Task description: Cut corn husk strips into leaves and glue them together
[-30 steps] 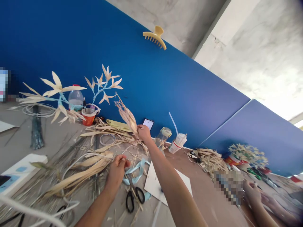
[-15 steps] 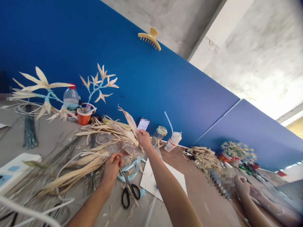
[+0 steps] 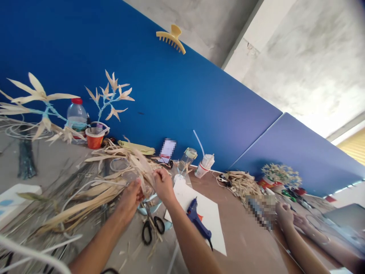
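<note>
A pale dried corn husk (image 3: pixel 143 166) stands up between my two hands over the cluttered table. My right hand (image 3: pixel 163 184) is closed on its right edge, fingers pinched. My left hand (image 3: pixel 132 196) is closed at its lower left side, with the fingertips partly hidden. Just below the hands lie black-handled scissors (image 3: pixel 147 233), beside a light blue ribbon (image 3: pixel 154 208). More loose husk strips (image 3: pixel 94 201) are spread to the left of my left hand. A blue glue gun (image 3: pixel 196 220) rests on a white sheet (image 3: pixel 215 232), right of my right forearm.
Behind stand a red paper cup (image 3: pixel 95 141) with husk flowers, a plastic bottle (image 3: pixel 76 116), a phone (image 3: pixel 167 149), a glass jar (image 3: pixel 186 158) and a white cup (image 3: pixel 202 169). A white cable (image 3: pixel 34 253) crosses the lower left. A co-worker's hands (image 3: pixel 285 217) are at right.
My right hand has come down and left with the husk, and my left hand has risen to meet it. The glue gun, earlier hidden behind my forearm, now shows. The view has shifted slightly.
</note>
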### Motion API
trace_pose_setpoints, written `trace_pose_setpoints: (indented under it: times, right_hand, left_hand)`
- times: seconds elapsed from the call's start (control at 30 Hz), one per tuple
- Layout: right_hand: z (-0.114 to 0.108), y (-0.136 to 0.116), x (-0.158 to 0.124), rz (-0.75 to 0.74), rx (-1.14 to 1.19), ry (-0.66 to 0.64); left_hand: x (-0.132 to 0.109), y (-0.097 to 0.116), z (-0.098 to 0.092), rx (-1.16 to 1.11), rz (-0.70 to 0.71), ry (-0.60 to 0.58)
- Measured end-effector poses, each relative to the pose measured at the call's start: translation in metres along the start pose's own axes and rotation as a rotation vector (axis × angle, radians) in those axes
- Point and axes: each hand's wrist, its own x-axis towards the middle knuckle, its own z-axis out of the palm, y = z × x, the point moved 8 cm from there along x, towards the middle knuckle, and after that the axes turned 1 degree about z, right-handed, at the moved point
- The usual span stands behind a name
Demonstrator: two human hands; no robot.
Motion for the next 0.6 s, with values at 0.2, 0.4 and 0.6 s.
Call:
trace_pose_setpoints:
  times: [0.2, 0.4, 0.6]
  right_hand:
    - [0.001, 0.010, -0.018, 0.170, 0.236, -0.005]
    - [0.008, 0.027, -0.023, 0.348, 0.748, -0.033]
    - [0.022, 0.034, -0.036, 0.340, 0.733, -0.125]
  left_hand:
    - [0.003, -0.009, -0.003, -0.006, -0.115, 0.002]
    - [0.003, -0.017, -0.008, 0.024, -0.134, 0.027]
    - [0.000, -0.028, -0.005, 0.081, -0.240, -0.022]
